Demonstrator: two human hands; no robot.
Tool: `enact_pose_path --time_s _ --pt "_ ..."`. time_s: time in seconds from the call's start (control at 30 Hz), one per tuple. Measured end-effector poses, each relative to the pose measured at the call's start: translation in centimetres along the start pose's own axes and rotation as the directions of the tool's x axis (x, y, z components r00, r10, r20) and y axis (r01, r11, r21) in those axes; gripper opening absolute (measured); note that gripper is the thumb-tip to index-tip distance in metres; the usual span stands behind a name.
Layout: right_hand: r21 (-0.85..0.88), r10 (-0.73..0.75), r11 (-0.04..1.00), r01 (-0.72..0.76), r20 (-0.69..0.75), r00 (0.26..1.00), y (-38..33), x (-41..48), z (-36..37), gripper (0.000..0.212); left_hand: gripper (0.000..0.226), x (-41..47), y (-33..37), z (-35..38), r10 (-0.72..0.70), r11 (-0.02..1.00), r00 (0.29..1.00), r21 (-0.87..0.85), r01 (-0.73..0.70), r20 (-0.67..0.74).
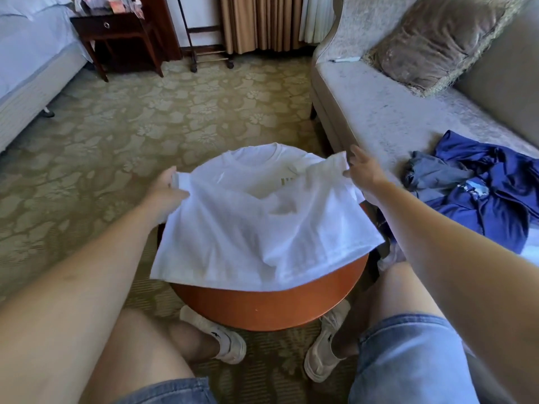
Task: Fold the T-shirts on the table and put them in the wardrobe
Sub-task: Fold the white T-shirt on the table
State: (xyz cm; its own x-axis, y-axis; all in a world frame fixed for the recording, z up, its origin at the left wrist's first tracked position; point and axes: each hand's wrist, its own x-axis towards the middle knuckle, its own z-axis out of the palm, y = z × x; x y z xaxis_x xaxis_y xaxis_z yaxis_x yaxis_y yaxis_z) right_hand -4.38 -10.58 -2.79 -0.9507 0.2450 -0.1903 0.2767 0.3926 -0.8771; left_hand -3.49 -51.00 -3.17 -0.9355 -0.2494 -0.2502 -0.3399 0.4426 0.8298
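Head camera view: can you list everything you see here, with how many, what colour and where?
T-shirt: 1, white, spread over the table
table: 1, orange-brown, centre
clothes heap: 1, blue and grey, on the sofa
sofa: 1, pale grey, right
cushion: 1, brown, on the sofa
bed: 1, white, far left
nightstand: 1, dark wood, beside the bed
carpet: 1, olive floral, floor
shoes: 2, white, under the table
left hand: 1, grips one sleeve
right hand: 1, pinches the other sleeve

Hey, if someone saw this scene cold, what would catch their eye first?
A white T-shirt lies spread over the round wooden table in the middle, the left hand and right hand each holding a sleeve. Next comes the heap of blue clothes on the sofa at right.
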Motion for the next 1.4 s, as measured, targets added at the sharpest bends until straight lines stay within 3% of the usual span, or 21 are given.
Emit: enact_pose_path --time_s 0.13,0.23,0.4,0.53,0.7,0.8,0.87,0.97,1.1,1.17,1.27,1.33,1.4 --pt "-0.374 0.089 0.923 -0.094 -0.032 0.996 6.0 -0.3 0.2 0.070 0.091 -0.7 -5.9 1.6 -0.049 0.898 0.999 0.438 0.048 -0.009" --pt "-0.442 0.165 0.879 -0.178 -0.069 0.984 8.6 -1.5 -0.2 0.066 0.088 -2.4 -8.1 2.1 -0.071 0.828 0.993 0.550 0.114 -0.099" --pt "-0.425 0.268 0.859 -0.287 -0.103 0.958 9.3 -3.7 -1.4 0.065 0.100 -4.8 -9.5 1.0 -0.196 0.888 0.971 0.394 0.236 -0.139" --pt "-0.350 0.261 0.891 -0.288 -0.125 0.957 8.3 -5.6 -2.1 0.013 0.099 -7.2 -9.2 -0.5 -0.289 0.864 0.947 0.386 0.322 -0.143" --pt "-0.121 0.157 0.978 -0.169 -0.100 0.982 7.8 -7.4 -2.3 0.007 0.065 -9.9 -7.5 -1.6 -0.179 0.948 0.975 0.241 0.206 -0.129" --pt "-0.059 0.037 0.997 -0.046 -0.141 0.989 6.6 -9.4 -2.4 0.034 0.028 -11.3 -5.7 -2.0 -0.079 0.992 0.991 0.086 0.088 -0.109" --pt "-0.008 -0.042 0.999 0.041 -0.182 0.982 5.3 -10.9 -2.3 0.034 0.006 -12.2 -4.3 -2.1 -0.018 1.000 0.995 -0.018 0.016 -0.101" --pt "0.139 -0.138 0.977 0.162 -0.167 0.976 4.1 -13.0 -2.2 0.012 0.011 -13.7 -2.3 -2.0 0.031 0.982 0.996 -0.184 -0.047 -0.088" --pt "0.287 -0.160 0.942 0.176 -0.079 0.984 3.3 -15.5 -2.5 0.022 0.016 -15.2 -0.6 -1.9 0.007 0.878 0.998 -0.477 -0.034 -0.058" --pt "0.307 -0.171 0.938 0.160 0.010 0.985 3.1 -16.7 -2.5 0.034 0.025 -15.8 -0.1 -1.6 0.019 0.845 1.000 -0.535 -0.024 -0.014" --pt "0.275 -0.218 0.944 0.183 0.102 0.971 2.9 -17.8 -2.5 0.057 0.040 -16.8 0.2 -0.5 0.094 0.868 0.993 -0.494 -0.050 0.065" --pt "0.167 -0.255 0.955 0.244 0.051 0.966 2.8 -18.5 -2.4 0.054 0.041 -17.4 0.4 0.4 0.127 0.909 0.990 -0.405 -0.093 0.060" --pt "0.113 -0.295 0.948 0.298 -0.045 0.955 2.9 -18.8 -2.3 0.039 0.036 -17.5 0.4 1.0 0.142 0.928 0.990 -0.352 -0.126 0.020"
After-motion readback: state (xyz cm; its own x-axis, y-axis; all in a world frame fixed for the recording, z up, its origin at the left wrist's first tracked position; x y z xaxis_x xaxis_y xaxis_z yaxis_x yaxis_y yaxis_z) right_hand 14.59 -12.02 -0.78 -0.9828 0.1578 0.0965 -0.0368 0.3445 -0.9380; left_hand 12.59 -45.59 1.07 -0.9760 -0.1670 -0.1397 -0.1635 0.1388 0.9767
